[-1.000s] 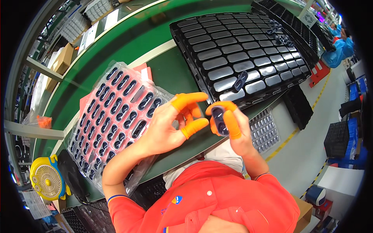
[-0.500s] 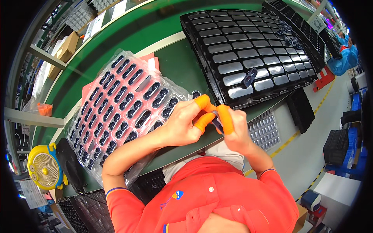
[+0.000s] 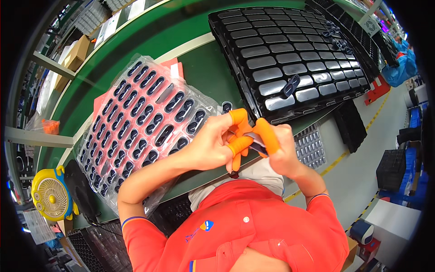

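Observation:
Orange finger cots cover fingertips on both of my hands, which meet over the table's front edge. My right hand [image 3: 278, 147] pinches a small dark oval part [image 3: 258, 145] with a greyish upper face. My left hand [image 3: 215, 140] is closed at the other end of it, its thumb and forefinger against the part. A small dark tip [image 3: 234, 174] shows below my left fingers; I cannot make out what it is. Left of my hands lies a clear blister tray [image 3: 149, 113] filled with dark-blue two-holed oval parts; a few pockets look different. One similar part [image 3: 227, 107] lies just beyond my fingers.
A black tray [image 3: 283, 59] with oblong pockets lies to the right, with one loose dark part [image 3: 291, 85] and several more on it. A yellow fan [image 3: 52, 195] stands at left. Another clear tray [image 3: 310, 152] is at lower right. A person in blue [image 3: 401, 65] is far right.
My hands have shifted slightly down, and the right hand has turned, so more of the dark part's grey face shows. A small dark tip now appears under my left fingers.

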`<state>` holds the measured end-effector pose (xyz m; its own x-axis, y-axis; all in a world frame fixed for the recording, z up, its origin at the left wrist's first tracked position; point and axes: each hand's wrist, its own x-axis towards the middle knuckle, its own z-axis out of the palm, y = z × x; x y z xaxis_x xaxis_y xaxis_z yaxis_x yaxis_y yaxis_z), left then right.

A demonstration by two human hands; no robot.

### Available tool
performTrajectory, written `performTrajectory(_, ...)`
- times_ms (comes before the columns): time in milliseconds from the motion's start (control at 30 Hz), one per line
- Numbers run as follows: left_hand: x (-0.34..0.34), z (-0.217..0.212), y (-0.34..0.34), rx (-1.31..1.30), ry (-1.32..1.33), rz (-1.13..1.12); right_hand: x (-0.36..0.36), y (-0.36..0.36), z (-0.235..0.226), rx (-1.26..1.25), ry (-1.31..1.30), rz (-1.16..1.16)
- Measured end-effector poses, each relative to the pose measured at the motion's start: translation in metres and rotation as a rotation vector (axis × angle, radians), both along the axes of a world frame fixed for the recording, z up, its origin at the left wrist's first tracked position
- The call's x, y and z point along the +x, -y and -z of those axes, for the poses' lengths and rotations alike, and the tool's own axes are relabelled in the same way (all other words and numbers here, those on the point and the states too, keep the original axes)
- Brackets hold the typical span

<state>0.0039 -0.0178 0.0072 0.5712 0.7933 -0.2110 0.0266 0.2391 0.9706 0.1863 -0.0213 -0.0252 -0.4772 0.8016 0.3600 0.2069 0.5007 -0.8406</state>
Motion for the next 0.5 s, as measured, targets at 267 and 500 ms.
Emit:
performTrajectory(267,0.000,0.001,-0.006,0.068,0.024,-0.160,0.007,0.004,-0.018,-0.003,-0.014,0.185)
performTrajectory(500,0.001,0.010,-0.004,0.893,-0.408,-0.004,0.012,0.003,0.004,0.208,0.110,0.139)
